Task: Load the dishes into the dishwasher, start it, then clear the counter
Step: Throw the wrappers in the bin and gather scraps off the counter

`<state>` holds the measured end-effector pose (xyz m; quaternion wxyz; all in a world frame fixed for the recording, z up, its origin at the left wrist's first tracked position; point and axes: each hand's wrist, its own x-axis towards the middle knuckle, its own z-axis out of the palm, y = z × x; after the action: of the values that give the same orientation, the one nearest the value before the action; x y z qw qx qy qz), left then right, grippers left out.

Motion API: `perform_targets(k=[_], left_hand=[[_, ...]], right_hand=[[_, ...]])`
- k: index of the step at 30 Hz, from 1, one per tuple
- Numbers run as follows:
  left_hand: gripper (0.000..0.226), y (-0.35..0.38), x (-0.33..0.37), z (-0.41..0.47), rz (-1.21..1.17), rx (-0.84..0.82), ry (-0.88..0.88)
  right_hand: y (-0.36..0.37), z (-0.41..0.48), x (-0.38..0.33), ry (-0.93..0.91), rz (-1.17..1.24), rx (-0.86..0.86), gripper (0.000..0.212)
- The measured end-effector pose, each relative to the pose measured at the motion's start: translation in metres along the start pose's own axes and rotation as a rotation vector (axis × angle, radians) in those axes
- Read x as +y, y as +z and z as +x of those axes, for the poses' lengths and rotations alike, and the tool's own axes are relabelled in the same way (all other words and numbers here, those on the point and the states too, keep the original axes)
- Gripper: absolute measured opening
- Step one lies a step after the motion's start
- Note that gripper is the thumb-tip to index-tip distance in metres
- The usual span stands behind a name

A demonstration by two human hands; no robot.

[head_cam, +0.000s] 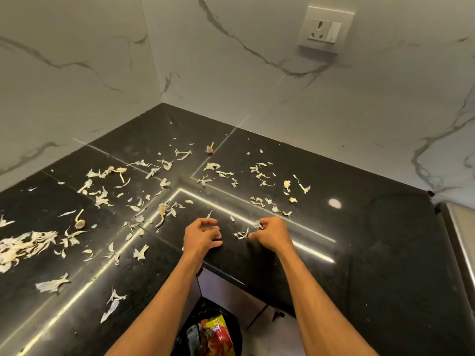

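Peels (52,285) lie strewn over the black worktop (372,253), thickest along its left edge and thinning toward the back corner; the right side is mostly bare. A few dry stems (80,222) sit among them. At the inner front corner the right grip (272,233) pinches a few peels between fingertips and thumb, with another scrap (241,235) on the worktop just beside it. The left grip (201,236) hovers near, fingers curled in like a claw, with nothing visible in them. Below the front edge stands a bin (187,337) with a red-and-yellow packet (218,335) inside. A socket (325,28) sits on the marble wall (77,73).
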<state>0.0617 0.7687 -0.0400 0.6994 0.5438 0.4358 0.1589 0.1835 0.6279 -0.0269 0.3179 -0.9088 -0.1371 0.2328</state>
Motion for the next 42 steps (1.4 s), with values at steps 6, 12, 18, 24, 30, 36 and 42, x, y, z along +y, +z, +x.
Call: perform_targets(k=[6, 12, 18, 24, 30, 36, 42], left_hand=[[0.032, 0.008, 0.006, 0.01, -0.027, 0.023, -0.006], [0.04, 0.001, 0.024, 0.026, -0.023, 0.036, 0.023], [0.039, -0.032, 0.046, 0.052, -0.035, 0.151, 0.081], [0.037, -0.066, 0.049, 0.068, -0.041, 0.178, 0.041], [0.034, -0.077, 0.043, 0.07, -0.039, 0.179, 0.031], [0.034, -0.072, 0.034, 0.067, -0.087, 0.154, -0.006], [0.035, -0.049, 0.029, 0.068, -0.231, 0.078, -0.108]], right_hand=[[0.028, 0.015, -0.022, -0.129, -0.114, -0.021, 0.057], [0.046, 0.032, -0.046, -0.12, -0.017, 0.016, 0.042], [0.063, 0.038, -0.085, -0.173, -0.036, -0.088, 0.056], [0.081, 0.027, -0.119, -0.354, -0.34, -0.354, 0.084], [0.098, 0.011, -0.114, -0.393, -0.43, -0.351, 0.072], [0.088, 0.025, -0.098, -0.304, -0.236, -0.158, 0.011], [0.056, 0.036, -0.074, -0.252, -0.351, 0.069, 0.025]])
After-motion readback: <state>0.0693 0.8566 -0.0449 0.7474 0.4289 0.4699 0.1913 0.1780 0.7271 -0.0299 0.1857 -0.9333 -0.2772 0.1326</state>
